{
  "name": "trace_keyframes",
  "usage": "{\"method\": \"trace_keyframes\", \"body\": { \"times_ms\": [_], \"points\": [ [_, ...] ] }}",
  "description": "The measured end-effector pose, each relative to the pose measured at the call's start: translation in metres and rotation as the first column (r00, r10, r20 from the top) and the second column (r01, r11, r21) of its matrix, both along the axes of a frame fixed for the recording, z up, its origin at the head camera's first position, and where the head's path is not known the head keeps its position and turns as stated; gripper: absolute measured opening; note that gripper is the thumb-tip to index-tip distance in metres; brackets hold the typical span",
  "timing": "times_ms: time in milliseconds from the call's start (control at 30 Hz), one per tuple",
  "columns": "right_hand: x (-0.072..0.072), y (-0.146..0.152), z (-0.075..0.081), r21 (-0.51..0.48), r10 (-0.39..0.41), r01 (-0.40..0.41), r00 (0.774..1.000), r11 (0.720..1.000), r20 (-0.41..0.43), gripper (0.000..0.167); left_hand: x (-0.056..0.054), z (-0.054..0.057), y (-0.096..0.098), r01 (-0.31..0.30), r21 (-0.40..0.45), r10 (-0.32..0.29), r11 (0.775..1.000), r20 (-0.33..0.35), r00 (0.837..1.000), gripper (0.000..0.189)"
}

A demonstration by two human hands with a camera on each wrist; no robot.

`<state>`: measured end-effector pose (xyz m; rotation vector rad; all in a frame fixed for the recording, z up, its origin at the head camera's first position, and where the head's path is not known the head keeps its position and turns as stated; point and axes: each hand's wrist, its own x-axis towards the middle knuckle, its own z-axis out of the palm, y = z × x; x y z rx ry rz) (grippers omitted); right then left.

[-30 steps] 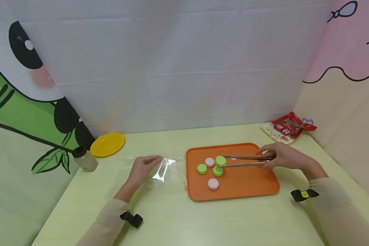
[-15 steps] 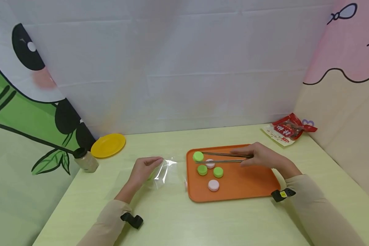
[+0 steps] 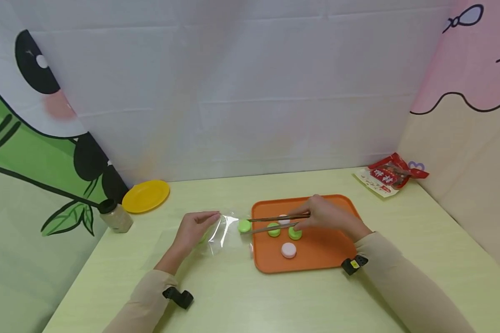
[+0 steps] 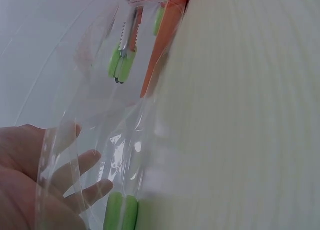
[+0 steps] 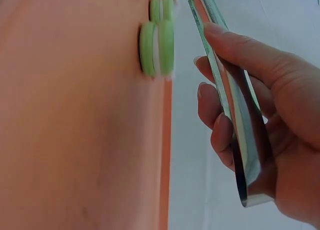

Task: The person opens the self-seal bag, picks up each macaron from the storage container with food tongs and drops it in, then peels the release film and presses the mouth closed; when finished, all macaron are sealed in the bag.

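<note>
My left hand (image 3: 195, 231) pinches the upper edge of a clear plastic bag (image 3: 229, 236), holding it up from the table; the bag's mouth faces the tray. Inside lies a green macaron (image 4: 121, 212), below the fingers in the left wrist view. My right hand (image 3: 327, 216) grips metal tongs (image 5: 235, 110). Between the tong tips is another green macaron (image 3: 244, 225), just left of the tray's rim and at the bag's mouth. On the orange tray (image 3: 325, 254) are two green macarons (image 3: 295, 232) and two pale pink macarons (image 3: 289, 250), one partly hidden by the tongs.
A yellow plate (image 3: 146, 196) lies at the back left, with a dark-lidded jar (image 3: 116, 217) in front of it. At the back right is a red and white snack packet (image 3: 389, 175). A printed cloth backdrop (image 3: 250, 92) rises behind the table.
My right hand has moved left across the tray, carrying the tongs and the green macaron from above the tray to the bag's mouth. My left hand and the bag have stayed nearly still.
</note>
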<state>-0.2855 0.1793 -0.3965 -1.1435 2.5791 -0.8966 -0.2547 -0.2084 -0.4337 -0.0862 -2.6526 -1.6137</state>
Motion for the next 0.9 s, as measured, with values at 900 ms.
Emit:
{"method": "trace_keyframes", "body": {
  "times_ms": [900],
  "points": [
    [-0.020,-0.090,0.000,-0.002,0.072,-0.072,0.997,0.997,0.029,0.035,-0.001,-0.003,0.000,-0.015,0.033,0.015,0.999,0.006,1.000,0.034]
  ]
}}
